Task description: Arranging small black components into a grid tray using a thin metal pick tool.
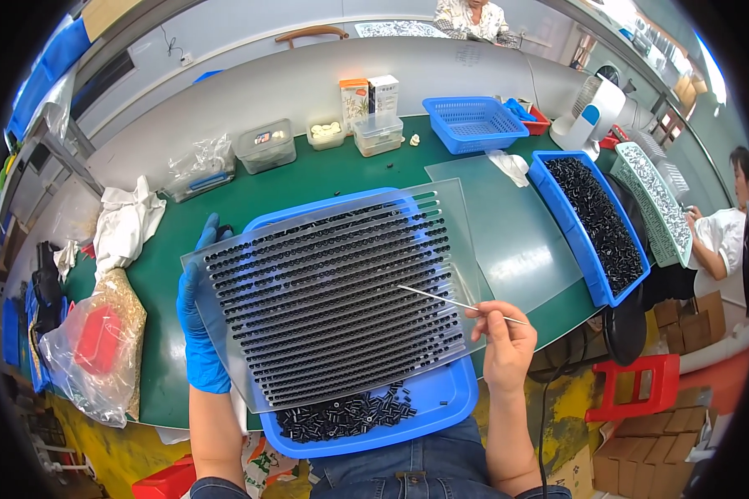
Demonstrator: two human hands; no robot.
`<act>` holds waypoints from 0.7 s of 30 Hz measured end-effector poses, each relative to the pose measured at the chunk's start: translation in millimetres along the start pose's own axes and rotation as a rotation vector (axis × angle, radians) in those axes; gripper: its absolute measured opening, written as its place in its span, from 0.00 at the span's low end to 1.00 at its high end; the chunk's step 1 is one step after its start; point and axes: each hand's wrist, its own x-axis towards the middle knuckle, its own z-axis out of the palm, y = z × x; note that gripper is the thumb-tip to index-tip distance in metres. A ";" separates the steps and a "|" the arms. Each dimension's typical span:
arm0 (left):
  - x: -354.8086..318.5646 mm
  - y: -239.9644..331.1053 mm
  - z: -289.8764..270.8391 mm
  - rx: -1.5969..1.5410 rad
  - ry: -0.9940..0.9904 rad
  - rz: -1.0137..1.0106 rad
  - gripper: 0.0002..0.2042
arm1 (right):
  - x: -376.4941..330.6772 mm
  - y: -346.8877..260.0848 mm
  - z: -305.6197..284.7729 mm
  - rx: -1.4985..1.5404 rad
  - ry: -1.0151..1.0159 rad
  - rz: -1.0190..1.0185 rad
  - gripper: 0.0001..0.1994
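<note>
A clear slotted plate (452,200) lies tilted over a blue tray (456,391) at my lap. Its many slots hold long rows of small black cylindrical pieces (341,291). My left hand (198,333), in a blue glove, grips the plate's left edge, thumb and fingers on either side. Between the thumb and fingers of my bare right hand (506,345) is a thin metal rod (441,297). The rod's tip touches or hovers just above the rows, right of the plate's middle. Loose black tubes (341,417) are heaped in the tray's near end, below the plate.
A blue bin (541,166) full of black pieces stands right; a clear sheet (516,249) lies beside it. Behind are a blue basket (474,137), plastic tubs (265,154) and a white fan (587,116). Bags (100,341) lie left. A co-worker (720,233) sits right, another person beyond the partition.
</note>
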 end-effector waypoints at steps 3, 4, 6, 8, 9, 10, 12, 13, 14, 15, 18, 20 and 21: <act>0.4 1.9 -2.8 0.019 -0.001 0.005 0.34 | 3.9 2.1 -12.8 0.016 0.056 -0.014 0.10; 1.0 1.5 -3.7 0.029 -0.009 0.007 0.34 | 4.7 2.4 -16.6 0.013 0.060 -0.016 0.10; 1.7 0.4 -2.4 0.036 -0.022 0.006 0.35 | 6.2 2.9 -23.5 0.025 0.102 -0.027 0.10; 1.5 1.5 1.3 0.028 -0.030 -0.020 0.36 | 7.5 3.1 -31.0 0.028 0.129 -0.035 0.10; 1.1 1.8 2.3 0.026 -0.032 -0.033 0.36 | 7.6 3.1 -34.7 0.025 0.142 -0.037 0.10; 1.1 1.1 2.4 0.024 -0.035 -0.035 0.36 | 7.4 3.0 -37.9 0.022 0.154 -0.040 0.10; 1.2 -0.4 1.4 0.039 -0.020 -0.022 0.37 | 6.1 2.7 -40.8 0.019 0.169 -0.042 0.10; 1.4 -1.0 0.3 0.047 -0.012 -0.015 0.37 | 5.2 2.6 -41.4 0.037 0.180 -0.040 0.10; 1.8 -0.7 -1.7 0.049 -0.012 -0.013 0.37 | 5.2 2.8 -41.2 0.058 0.188 -0.038 0.10; 2.2 -0.7 -5.0 0.043 -0.016 -0.007 0.37 | 5.3 2.8 -40.1 0.079 0.195 -0.036 0.10; 1.2 -1.5 -13.9 0.041 -0.011 0.011 0.37 | 0.5 -1.7 -30.5 0.117 0.175 -0.024 0.11; 2.2 -4.7 -14.3 0.000 -0.001 -0.013 0.37 | -3.9 -2.9 -15.5 0.149 0.146 -0.007 0.12; 1.6 -4.9 -12.6 -0.021 0.006 -0.026 0.37 | -8.5 -4.5 -6.4 0.102 0.090 -0.012 0.12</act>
